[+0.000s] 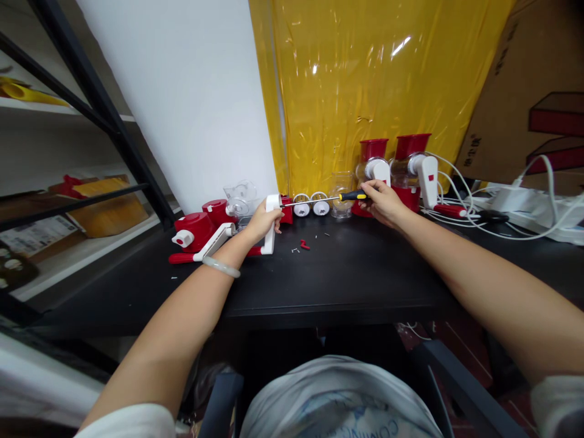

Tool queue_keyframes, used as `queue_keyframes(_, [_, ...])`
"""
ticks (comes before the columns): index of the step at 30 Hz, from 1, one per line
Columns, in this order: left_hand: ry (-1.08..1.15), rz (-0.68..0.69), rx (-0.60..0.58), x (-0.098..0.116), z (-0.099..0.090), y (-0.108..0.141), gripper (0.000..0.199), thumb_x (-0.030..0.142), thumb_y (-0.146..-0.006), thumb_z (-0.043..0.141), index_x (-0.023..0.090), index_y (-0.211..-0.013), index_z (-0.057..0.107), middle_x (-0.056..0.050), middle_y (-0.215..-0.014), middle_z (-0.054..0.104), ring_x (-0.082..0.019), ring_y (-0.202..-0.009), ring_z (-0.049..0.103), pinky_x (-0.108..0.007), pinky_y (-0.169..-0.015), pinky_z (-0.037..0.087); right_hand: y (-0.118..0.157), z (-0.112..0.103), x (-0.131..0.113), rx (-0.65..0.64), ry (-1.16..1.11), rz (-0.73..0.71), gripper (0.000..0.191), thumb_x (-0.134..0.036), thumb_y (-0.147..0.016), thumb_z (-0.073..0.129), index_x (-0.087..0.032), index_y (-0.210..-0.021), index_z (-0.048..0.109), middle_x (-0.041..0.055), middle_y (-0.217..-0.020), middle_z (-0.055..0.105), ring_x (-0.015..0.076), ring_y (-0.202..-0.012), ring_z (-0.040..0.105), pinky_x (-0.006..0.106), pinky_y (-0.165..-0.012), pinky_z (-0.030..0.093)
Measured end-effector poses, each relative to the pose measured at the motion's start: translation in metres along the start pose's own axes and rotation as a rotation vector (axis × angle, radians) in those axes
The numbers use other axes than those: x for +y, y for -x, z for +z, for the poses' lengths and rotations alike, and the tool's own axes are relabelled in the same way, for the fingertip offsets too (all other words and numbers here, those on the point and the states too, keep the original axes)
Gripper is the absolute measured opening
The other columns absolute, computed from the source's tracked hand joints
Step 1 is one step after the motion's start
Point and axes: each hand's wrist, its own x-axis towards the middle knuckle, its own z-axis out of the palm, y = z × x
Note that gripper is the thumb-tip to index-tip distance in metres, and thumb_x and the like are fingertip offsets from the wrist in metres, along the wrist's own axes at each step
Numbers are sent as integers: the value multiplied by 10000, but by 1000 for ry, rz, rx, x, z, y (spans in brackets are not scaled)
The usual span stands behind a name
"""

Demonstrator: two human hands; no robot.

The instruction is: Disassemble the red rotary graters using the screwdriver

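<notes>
My left hand point(263, 220) is closed around a white crank handle point(270, 239) with a red grip, held just above the black table. My right hand point(382, 201) grips a screwdriver point(352, 195) by the end of its black and yellow handle. The shaft points left, and its tip meets the round end of the crank handle; the exact contact is too small to make out. On the table between my hands lie a small red part point(304, 245) and several small screws point(295, 250).
Left stand red housings point(199, 230) beside another crank point(214, 241) and clear plastic parts point(241, 196). White round parts point(320, 205) stand at the back. Two red-and-white rotary graters point(413, 164), white cables point(456, 219) and a power strip point(559, 219) occupy the right. A black shelf frame point(86, 91) rises left.
</notes>
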Motion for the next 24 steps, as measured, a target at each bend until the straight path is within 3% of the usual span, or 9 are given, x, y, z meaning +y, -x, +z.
queue_keyframes(7, [-2,5,-7,0,0,0,316,198,-625,605,232,-880,421,121,-464,476,-101,-368,455,-251,-455,463,-1,-1,1,-27,-2,-35,417,-449,-754,868,-237,-810,514,-45,-721,560,84,-559,517,191,-455,415])
queue_keyframes(24, [16,-8,15,1,0,-1,282,203,-643,602,236,-862,428,105,-471,465,-108,-383,458,-260,-458,459,2,-1,0,-30,-32,-47,411,-393,-670,906,-230,-807,554,-27,-816,595,116,-736,621,217,-587,535])
